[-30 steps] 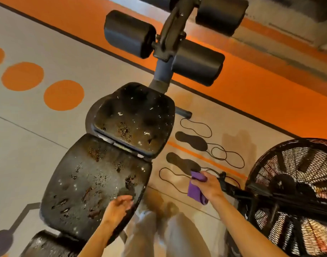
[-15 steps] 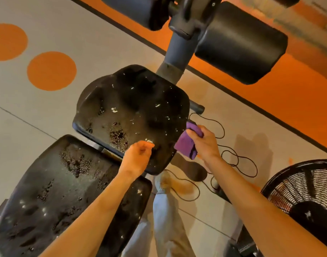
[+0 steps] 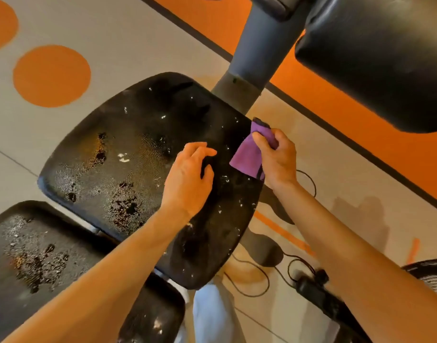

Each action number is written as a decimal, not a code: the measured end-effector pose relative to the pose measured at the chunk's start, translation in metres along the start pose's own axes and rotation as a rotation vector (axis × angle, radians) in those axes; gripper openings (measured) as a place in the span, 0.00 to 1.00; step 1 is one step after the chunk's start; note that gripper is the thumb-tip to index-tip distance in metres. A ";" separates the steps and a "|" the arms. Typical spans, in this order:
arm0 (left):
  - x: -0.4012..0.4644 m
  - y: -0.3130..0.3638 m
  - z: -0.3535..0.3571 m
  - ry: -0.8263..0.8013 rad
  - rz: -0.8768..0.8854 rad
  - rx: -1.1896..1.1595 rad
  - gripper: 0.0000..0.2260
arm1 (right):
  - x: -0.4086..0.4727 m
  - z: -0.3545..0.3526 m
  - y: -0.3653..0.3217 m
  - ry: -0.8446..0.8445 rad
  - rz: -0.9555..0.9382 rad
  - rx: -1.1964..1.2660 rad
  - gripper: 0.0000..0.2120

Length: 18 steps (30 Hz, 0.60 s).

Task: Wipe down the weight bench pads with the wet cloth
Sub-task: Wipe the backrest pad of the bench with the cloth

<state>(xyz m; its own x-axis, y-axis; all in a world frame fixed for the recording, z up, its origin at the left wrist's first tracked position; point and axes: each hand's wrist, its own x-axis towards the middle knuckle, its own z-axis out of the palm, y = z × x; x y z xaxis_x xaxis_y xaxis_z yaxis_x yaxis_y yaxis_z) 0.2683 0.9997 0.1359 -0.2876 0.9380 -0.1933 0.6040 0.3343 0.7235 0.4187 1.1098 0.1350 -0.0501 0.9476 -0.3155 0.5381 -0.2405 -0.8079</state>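
The black seat pad point(image 3: 128, 154) of the weight bench fills the middle of the view, worn and flecked with white and brown bits. A second dirty black pad point(image 3: 39, 258) lies at the lower left. My right hand point(image 3: 278, 159) grips a folded purple cloth point(image 3: 248, 155) at the seat pad's right edge. My left hand point(image 3: 187, 179) hovers over the seat pad just left of the cloth, fingers loosely apart and holding nothing.
The grey bench post point(image 3: 247, 70) rises behind the seat pad, with a black roller pad point(image 3: 376, 60) at the upper right. A black cable point(image 3: 257, 288) and plug block point(image 3: 309, 290) lie on the floor at right. A fan's rim point(image 3: 428, 271) shows at the right edge.
The view has closed in on the seat pad. Both hands moved up and forward; the cloth now sits higher along the pad's right edge, and my left hand is nearer to it.
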 end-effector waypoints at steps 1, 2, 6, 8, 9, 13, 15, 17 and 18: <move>0.007 -0.003 0.003 0.001 0.021 0.030 0.15 | 0.007 0.004 0.006 0.029 -0.059 -0.043 0.16; 0.012 -0.006 0.006 0.004 0.043 0.059 0.16 | 0.013 0.008 0.013 0.059 -0.117 -0.096 0.16; 0.031 -0.024 0.009 0.022 0.159 0.180 0.19 | 0.026 0.017 0.034 0.171 -0.327 -0.348 0.22; 0.037 -0.033 0.008 0.022 0.225 0.235 0.20 | 0.024 0.022 0.034 0.163 -0.420 -0.514 0.22; 0.038 -0.037 0.007 0.018 0.254 0.261 0.20 | 0.020 0.027 0.035 0.130 -0.450 -0.605 0.23; 0.044 -0.052 0.007 -0.022 0.305 0.359 0.22 | 0.011 0.042 0.043 0.046 -0.474 -0.779 0.28; 0.046 -0.058 0.008 -0.035 0.308 0.380 0.23 | 0.012 0.045 0.048 0.069 -0.449 -0.752 0.27; 0.046 -0.063 0.010 -0.032 0.314 0.394 0.23 | 0.003 0.047 0.049 0.092 -0.430 -0.711 0.24; 0.046 -0.064 0.011 -0.028 0.315 0.398 0.23 | -0.006 0.049 0.049 0.093 -0.436 -0.703 0.23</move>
<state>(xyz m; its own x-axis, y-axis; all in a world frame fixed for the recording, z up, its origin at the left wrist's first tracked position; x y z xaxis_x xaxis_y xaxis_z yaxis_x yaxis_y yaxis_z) 0.2248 1.0227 0.0737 -0.0290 0.9992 -0.0279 0.8964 0.0383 0.4416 0.4042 1.0823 0.0732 -0.3227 0.9462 0.0216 0.8880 0.3106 -0.3391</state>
